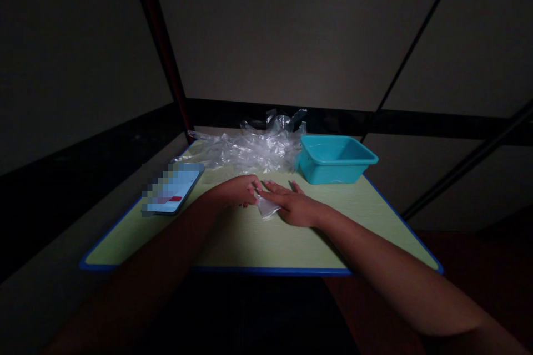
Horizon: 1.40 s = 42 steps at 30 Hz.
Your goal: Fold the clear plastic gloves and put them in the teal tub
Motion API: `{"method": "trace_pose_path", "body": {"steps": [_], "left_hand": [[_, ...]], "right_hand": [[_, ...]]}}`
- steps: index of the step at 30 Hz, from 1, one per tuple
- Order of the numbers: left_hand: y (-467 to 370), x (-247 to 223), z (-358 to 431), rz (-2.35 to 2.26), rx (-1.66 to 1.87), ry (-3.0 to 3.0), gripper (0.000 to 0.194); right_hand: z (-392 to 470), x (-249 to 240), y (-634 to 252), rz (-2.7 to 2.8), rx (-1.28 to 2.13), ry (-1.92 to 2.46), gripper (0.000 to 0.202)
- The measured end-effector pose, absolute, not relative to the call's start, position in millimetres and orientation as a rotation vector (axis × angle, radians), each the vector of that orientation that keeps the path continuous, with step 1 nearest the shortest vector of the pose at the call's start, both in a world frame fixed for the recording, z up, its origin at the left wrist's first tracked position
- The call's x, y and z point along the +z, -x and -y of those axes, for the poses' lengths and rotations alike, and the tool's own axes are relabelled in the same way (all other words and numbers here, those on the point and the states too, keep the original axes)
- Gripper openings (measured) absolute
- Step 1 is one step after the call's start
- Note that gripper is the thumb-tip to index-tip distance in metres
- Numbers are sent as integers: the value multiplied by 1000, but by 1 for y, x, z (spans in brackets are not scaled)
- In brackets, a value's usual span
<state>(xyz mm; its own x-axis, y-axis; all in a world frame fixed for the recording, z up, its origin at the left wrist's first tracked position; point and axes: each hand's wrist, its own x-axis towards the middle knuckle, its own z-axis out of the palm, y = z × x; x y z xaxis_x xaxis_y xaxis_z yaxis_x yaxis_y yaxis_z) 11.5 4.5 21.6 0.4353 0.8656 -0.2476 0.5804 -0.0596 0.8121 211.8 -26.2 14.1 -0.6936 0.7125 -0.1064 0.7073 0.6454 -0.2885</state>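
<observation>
A small folded clear plastic bag lies on the table between my hands. My left hand is at its left edge, with the fingers curled and closed on the plastic. Flat across the right part of the bag rests my right hand, its fingers stretched out and apart, pointing away and to the left. The fingertips of both hands nearly meet, and part of the bag is covered by them. Beyond the hands spreads a loose heap of crumpled clear plastic bags.
A turquoise plastic basin stands at the back right of the heap. On the left lies a phone with its screen lit, partly blurred out. The pale yellow-green table has a blue rim. Dark panelled walls rise behind and to the left.
</observation>
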Motion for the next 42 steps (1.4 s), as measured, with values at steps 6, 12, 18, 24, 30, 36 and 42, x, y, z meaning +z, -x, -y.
{"method": "trace_pose_path", "body": {"steps": [6,12,18,24,30,36,42], "left_hand": [[-11,16,-8,-1255,381,-1748,31],[-9,12,-11,-1255,373,-1770,30],[-8,12,-10,-1278,359,-1791,29],[-14,17,-7,-1269,548,-1811,21],[-26,26,3,-827,841,-1682,18],[-33,13,9,-643,663,-1377,50],[-31,1,-2,-622,610,-1416,66]], "right_hand": [[28,28,-218,2813,626,1112,71],[31,41,-228,2810,799,843,46],[34,40,-234,2944,934,887,63],[40,40,-232,3055,944,957,76],[42,38,-229,3095,891,986,79],[43,39,-228,3070,898,995,81],[45,43,-227,3119,858,1007,81]]}}
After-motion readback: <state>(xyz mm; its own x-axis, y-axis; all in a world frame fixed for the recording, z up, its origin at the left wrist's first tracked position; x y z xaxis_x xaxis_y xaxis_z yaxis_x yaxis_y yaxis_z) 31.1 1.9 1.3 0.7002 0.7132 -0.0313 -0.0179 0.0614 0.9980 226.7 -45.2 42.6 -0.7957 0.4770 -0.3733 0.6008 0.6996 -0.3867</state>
